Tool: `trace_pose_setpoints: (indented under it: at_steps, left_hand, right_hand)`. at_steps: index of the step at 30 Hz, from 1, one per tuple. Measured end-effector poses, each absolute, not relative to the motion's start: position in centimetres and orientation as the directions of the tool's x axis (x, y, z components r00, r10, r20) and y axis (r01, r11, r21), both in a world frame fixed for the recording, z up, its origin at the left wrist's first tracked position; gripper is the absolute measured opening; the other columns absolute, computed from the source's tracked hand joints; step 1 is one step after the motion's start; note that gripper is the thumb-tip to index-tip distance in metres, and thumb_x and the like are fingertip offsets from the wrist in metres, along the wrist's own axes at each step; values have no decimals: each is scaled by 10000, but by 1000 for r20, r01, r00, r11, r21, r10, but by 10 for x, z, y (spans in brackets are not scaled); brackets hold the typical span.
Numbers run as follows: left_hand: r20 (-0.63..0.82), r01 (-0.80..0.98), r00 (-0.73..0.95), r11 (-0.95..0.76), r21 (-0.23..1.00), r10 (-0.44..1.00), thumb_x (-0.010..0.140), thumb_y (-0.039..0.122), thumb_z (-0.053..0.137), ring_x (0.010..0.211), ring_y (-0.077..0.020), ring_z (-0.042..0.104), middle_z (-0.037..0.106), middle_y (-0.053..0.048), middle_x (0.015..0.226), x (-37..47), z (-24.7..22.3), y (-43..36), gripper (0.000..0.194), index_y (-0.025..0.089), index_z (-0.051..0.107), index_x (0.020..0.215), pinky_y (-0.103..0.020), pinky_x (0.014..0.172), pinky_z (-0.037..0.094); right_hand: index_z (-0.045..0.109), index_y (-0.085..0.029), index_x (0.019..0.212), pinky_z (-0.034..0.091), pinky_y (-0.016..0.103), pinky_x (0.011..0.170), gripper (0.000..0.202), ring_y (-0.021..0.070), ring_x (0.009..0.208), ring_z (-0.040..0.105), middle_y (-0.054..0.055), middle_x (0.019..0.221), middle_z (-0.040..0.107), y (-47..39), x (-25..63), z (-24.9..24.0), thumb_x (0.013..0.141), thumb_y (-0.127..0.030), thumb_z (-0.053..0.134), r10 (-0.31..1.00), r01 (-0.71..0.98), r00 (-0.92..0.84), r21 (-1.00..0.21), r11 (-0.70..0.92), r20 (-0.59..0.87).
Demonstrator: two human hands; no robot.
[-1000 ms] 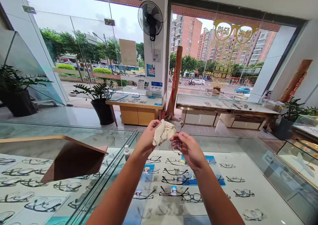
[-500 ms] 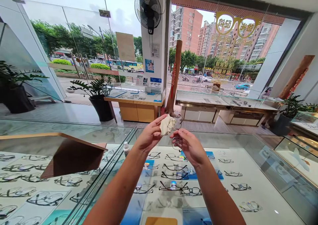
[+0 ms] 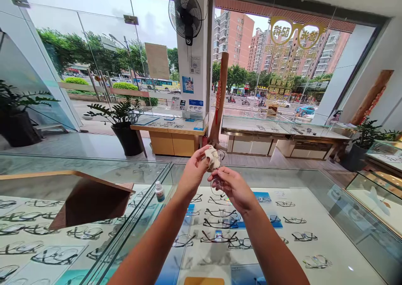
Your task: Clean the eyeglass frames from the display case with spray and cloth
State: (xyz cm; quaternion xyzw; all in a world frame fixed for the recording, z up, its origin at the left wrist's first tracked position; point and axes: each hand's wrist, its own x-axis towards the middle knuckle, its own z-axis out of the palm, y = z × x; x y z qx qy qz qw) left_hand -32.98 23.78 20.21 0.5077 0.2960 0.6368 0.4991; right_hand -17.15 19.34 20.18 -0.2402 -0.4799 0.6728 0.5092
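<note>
My left hand [image 3: 196,167] is closed on a cream cloth [image 3: 213,157], which is folded over the upper lens of a pair of thin round-framed glasses [image 3: 217,187]. My right hand [image 3: 230,184] pinches the same glasses near the middle of the frame, with the lower lens hanging below its fingertips. The glasses are turned on end, one lens above the other. Both hands meet in the air over a glass display case. Part of the upper lens is covered by the cloth.
Below lies a glass display case [image 3: 301,243] with rows of glasses. A small white bottle [image 3: 160,192] stands on the glass to the left. A wooden-edged brown panel [image 3: 94,197] rests at far left. Potted plants [image 3: 125,130] and other counters [image 3: 174,140] stand beyond.
The cloth and both hands have shifted slightly left. The cloth now covers more of the upper lens, and the white bottle shows more fully.
</note>
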Motion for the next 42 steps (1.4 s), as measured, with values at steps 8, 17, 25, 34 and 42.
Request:
trace_pose_setpoints:
  at_steps: [8, 17, 25, 34, 42]
  left_hand:
    - [463, -83, -114, -473, 877, 879, 877, 419, 734, 678, -119, 579, 646, -5, 897, -320, 201, 227, 307, 237, 540, 1030, -209, 583, 436]
    - [497, 12, -116, -499, 867, 860, 962, 600, 609, 628, -127, 546, 618, -15, 811, -322, 205, 222, 397, 214, 605, 1051, -234, 553, 428]
    - [334, -75, 6, -333, 940, 942, 826, 664, 773, 567, -98, 559, 656, -2, 851, -324, 207, 224, 574, 201, 565, 1095, -194, 480, 417]
    - [232, -327, 391, -101, 940, 891, 898, 679, 690, 527, -142, 588, 525, 30, 571, -327, 211, 221, 546, 167, 559, 761, -271, 564, 484]
    - [269, -468, 370, -71, 881, 889, 876, 548, 786, 496, -124, 526, 535, 44, 611, -320, 213, 216, 431, 162, 602, 930, -295, 519, 527]
  right_hand:
    - [751, -184, 870, 417, 267, 680, 369, 135, 726, 601, 62, 897, 762, 194, -173, 200, 778, -523, 862, 914, -451, -371, -892, -22, 165]
    - [754, -177, 882, 391, 271, 673, 415, 130, 714, 597, 54, 890, 755, 196, -171, 201, 745, -549, 875, 929, -442, -344, -896, -34, 135]
    - [746, -168, 878, 368, 294, 692, 424, 134, 709, 568, 57, 871, 744, 198, -171, 201, 740, -549, 869, 920, -433, -363, -901, -28, 146]
    - [769, -182, 874, 365, 292, 683, 413, 135, 694, 574, 44, 846, 750, 197, -170, 202, 719, -548, 883, 924, -446, -349, -895, -19, 154]
    - [763, -166, 886, 351, 289, 663, 419, 125, 667, 567, 45, 821, 747, 198, -170, 203, 737, -541, 876, 922, -448, -354, -894, -17, 160]
